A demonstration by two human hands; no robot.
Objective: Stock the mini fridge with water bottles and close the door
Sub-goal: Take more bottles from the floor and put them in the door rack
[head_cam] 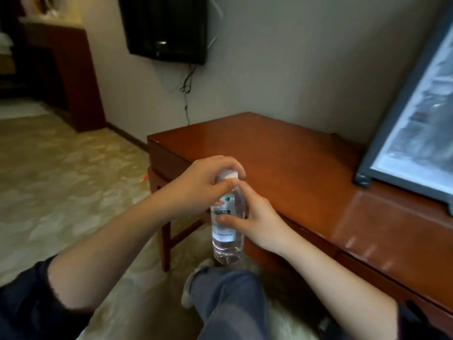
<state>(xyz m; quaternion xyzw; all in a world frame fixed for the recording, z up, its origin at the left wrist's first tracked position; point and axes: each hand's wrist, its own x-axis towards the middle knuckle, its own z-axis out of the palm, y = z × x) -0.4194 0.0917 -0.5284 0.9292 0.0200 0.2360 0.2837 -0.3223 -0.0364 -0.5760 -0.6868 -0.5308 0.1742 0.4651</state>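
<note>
A clear water bottle (226,238) with a white cap and a red-and-green label is held upright in front of me, above my knee. My left hand (203,182) grips the bottle's top, fingers curled over the cap. My right hand (257,220) holds the bottle's body, thumb across the label. The mini fridge (407,148) stands at the right edge on a wooden cabinet, its grey frame and pale frosted front showing. Whether its door is open I cannot tell.
A reddish wooden table (257,153) stands just behind the bottle, joined on the right to the cabinet (392,229) under the fridge. A black TV (166,28) hangs on the wall with cables below. Patterned carpet (61,182) spreads to the left. My leg in jeans (230,303) is below.
</note>
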